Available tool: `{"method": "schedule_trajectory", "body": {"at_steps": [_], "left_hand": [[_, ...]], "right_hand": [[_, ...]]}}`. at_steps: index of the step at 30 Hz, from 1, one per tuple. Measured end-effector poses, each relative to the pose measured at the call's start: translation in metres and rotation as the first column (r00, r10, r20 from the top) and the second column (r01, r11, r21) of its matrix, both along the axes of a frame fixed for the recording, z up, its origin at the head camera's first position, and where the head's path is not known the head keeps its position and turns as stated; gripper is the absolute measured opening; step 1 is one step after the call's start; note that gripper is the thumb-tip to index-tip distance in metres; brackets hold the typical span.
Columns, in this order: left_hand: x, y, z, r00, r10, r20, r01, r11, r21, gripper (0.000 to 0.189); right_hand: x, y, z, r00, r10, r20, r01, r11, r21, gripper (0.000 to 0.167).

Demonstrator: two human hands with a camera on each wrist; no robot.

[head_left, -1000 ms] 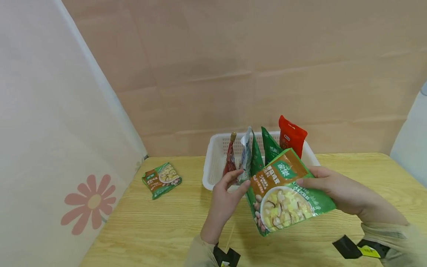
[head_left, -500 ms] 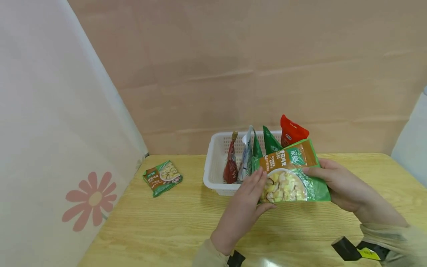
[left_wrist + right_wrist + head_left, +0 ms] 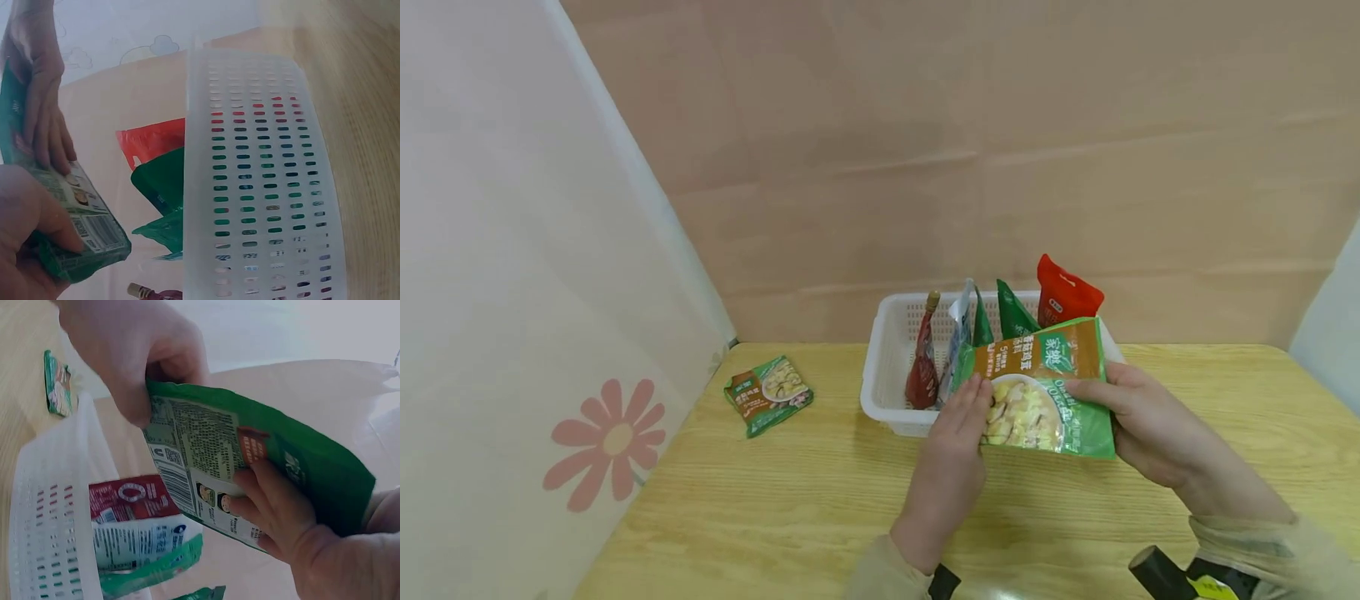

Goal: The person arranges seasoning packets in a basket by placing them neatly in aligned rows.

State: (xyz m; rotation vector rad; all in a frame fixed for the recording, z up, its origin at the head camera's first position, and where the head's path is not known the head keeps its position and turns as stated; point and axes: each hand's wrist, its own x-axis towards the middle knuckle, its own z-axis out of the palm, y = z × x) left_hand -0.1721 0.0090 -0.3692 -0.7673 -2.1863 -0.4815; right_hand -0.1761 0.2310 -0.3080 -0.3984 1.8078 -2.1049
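Note:
Both hands hold a green and brown soup mix packet [image 3: 1045, 408] in front of the basket, its front with a bowl picture turned to the head camera. My left hand [image 3: 951, 471] grips its left end, the thumb hidden behind in the head view. At the opposite end, my right hand [image 3: 1165, 433] has its thumb on the front and fingers spread over the back, as the right wrist view shows. The packet's printed back [image 3: 206, 456] carries a barcode. A white perforated basket [image 3: 874, 358] stands just behind, its right part covered by the packet.
Inside the basket stand a dark red pouch [image 3: 922, 371], a white-blue pouch [image 3: 958, 325], green packets [image 3: 1015, 315] and a red bag [image 3: 1066, 293]. Another soup mix packet [image 3: 769, 396] lies on the wooden table [image 3: 760, 517] at left. A beige sheet [image 3: 880, 167] hangs behind.
My left hand has moved from beside the packet's left edge to gripping that end. The packet has been lifted and turned more level, then shifted slightly left.

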Motion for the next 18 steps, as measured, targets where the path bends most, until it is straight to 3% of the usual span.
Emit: {"method": "schedule_trajectory", "body": {"at_steps": [5, 9, 18], "left_hand": [[-0.002, 0.001, -0.003, 1.0, 0.025, 0.017, -0.027, 0.992, 0.121, 0.066], [-0.005, 0.001, -0.005, 0.999, 0.05, -0.02, -0.046, 0.983, 0.176, 0.056], [-0.008, 0.001, -0.009, 0.985, 0.103, -0.135, -0.075, 0.977, 0.198, 0.039]], "right_hand": [[0.003, -0.009, -0.002, 1.0, 0.003, 0.003, -0.003, 0.998, 0.056, 0.026], [0.004, -0.014, -0.002, 0.999, 0.037, 0.005, -0.037, 0.998, 0.045, 0.023], [0.003, -0.013, -0.001, 0.997, 0.077, 0.017, -0.078, 0.995, 0.064, 0.024]]}}
